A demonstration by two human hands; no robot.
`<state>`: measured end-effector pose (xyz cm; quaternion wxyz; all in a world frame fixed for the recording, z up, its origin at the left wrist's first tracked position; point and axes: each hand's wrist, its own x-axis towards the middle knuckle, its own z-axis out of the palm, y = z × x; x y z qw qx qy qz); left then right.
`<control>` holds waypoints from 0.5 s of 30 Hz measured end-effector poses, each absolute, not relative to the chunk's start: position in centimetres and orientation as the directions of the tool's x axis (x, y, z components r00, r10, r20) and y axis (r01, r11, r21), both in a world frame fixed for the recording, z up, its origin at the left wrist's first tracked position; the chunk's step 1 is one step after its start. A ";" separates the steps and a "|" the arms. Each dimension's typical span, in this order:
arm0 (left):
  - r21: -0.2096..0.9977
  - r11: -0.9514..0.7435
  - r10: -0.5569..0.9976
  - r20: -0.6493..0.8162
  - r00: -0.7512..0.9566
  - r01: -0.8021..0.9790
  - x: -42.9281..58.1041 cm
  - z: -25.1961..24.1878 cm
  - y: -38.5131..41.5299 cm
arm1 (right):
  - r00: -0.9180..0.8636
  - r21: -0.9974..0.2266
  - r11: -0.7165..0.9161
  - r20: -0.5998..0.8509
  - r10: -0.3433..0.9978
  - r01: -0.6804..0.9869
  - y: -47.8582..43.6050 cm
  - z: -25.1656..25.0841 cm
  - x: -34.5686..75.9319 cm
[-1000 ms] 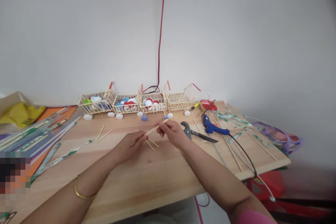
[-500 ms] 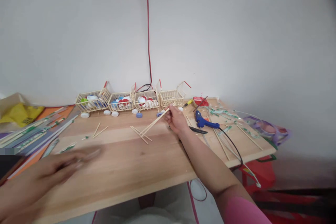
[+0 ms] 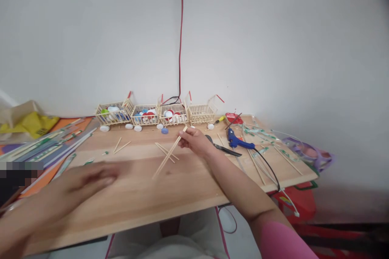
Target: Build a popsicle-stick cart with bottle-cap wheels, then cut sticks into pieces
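Left hand (image 3: 88,180): blurred, low over the left of the bench (image 3: 133,206), fingers loosely extended and thumb a little apart; contact with the wood cannot be told
Stick carts (image 3: 202,122): four in a row at the back, beyond both hands
Short sticks (image 3: 123,147): two, meeting in a V, beyond the left fingertips
Loose sticks (image 3: 161,148): lying behind the held ones
Held sticks (image 3: 163,164): slim, pale, slanting from the right fingertips down toward the left
Right hand (image 3: 196,141): pinching their upper end between thumb and fingers
Glue gun (image 3: 238,141): blue, well right of that hand
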<state>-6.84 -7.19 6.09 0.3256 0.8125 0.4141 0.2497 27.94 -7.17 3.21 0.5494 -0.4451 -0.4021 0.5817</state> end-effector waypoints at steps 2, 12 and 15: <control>0.767 -0.443 0.786 0.084 0.612 0.464 -2.1 6.7 -5.2 | -0.051 -0.995 -0.047 -0.043 0.998 -0.089 -7.2 4.4 27.3; 0.934 0.272 0.892 -0.154 0.426 -0.231 7.2 1.8 -2.1 | -0.007 -0.843 0.028 0.029 1.000 0.536 -6.6 5.2 25.1; 0.833 0.355 0.928 -0.261 0.264 -0.425 6.6 1.3 -0.9 | -0.008 -0.441 -0.057 -0.144 0.990 0.896 -7.1 4.0 24.3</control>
